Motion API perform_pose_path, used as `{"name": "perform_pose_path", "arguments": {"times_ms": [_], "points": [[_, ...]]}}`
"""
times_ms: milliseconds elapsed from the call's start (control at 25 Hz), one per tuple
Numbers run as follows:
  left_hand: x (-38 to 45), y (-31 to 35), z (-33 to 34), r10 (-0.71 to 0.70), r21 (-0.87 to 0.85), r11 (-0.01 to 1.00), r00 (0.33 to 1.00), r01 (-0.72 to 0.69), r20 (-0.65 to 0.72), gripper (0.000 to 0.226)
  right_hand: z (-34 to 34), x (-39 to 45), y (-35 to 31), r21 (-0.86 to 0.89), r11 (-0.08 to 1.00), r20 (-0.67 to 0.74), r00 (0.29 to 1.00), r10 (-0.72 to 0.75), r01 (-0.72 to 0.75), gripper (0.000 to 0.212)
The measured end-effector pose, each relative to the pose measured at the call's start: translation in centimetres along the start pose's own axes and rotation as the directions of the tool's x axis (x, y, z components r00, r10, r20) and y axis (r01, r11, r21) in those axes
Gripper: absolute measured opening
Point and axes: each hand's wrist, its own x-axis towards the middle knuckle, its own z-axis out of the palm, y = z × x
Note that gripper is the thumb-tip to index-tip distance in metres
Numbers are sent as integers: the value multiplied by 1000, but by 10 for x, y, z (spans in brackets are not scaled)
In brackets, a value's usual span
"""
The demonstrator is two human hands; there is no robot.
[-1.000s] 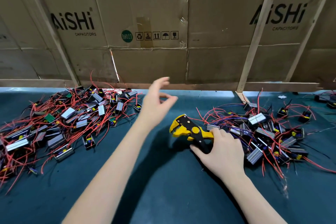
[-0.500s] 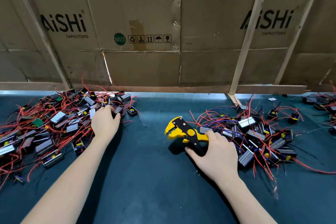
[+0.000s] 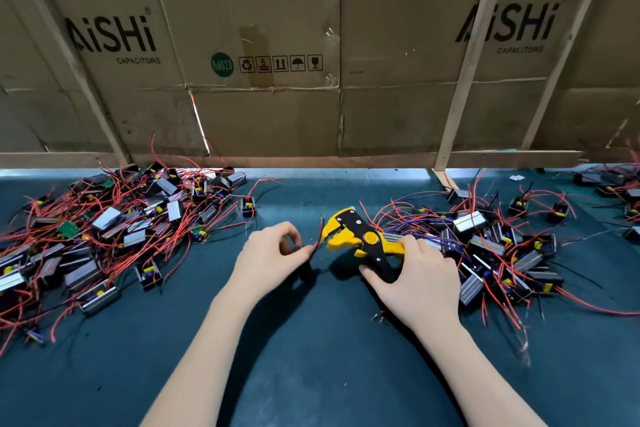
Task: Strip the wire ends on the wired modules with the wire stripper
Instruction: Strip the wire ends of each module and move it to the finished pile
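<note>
Right hand (image 3: 420,279) wrapped around the black and yellow handles of the wire stripper (image 3: 360,237), yellow head pointing left over the dark green tabletop (image 3: 311,357). Left hand (image 3: 268,262) just left of the stripper head, thumb and fingertips pinching a red wire (image 3: 318,239) whose free end rises close beside the open stripper mouth; whether touching it, cannot tell. Module on that wire hidden under the hand. Heap of wired modules (image 3: 114,222) to the far left, another heap (image 3: 491,246) right behind the right hand. Cardboard wall (image 3: 270,114) along the far edge.
</note>
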Motion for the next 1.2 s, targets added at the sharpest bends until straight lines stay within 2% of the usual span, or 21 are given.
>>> {"name": "perform_pose_path", "arguments": {"times_ms": [120,240,360,400,480,560,600,680,760,880,1000,1080,1200], "points": [[-10,2,1,-37,89,995,998,42,-51,33,-3,1,1,38,999,-38,999,21,-19,62],[-11,-4,-2,-73,293,952,994,93,-78,36,-4,1,2,32,999,-40,999,31,-29,62],[-11,-6,-2,-72,285,953,990,104,-119,31,-4,1,2,0,1000,-21,999,31,-31,64],[-11,-6,-2,-31,242,968,992,60,-121,27,-5,1,2,-9,1000,-17,999,29,-29,64],[-9,-8,-8,105,20,994,993,-104,-51,18,-5,0,2,-5,1000,-17,999,29,-29,63],[-9,-14,-23,229,-256,946,968,-197,100,31,-5,0,2,8,1000,-24,999,31,-30,63],[-10,-18,-31,263,-348,920,945,-183,196,39,-5,0,2,9,999,-25,999,32,-31,63],[-12,-26,-39,292,-404,905,885,-133,363,45,-5,0,3,-3,999,-17,999,35,-35,64],[-13,-30,-37,288,-388,915,857,-114,428,41,-4,1,3,-7,999,-16,999,33,-33,64],[-12,-27,-29,257,-357,925,901,-126,350,26,-4,1,2,9,1000,-20,999,28,-28,63],[-11,-18,-16,268,-168,955,952,-243,148,14,-3,0,2,20,999,-32,999,26,-25,62],[-13,-8,-6,324,-37,946,946,-323,20,12,-3,0,2,8,1000,-36,999,22,-21,62],[-16,-1,3,385,139,919,915,-368,-120,11,-2,0,2,-22,1000,-47,999,5,-6,62]]}}
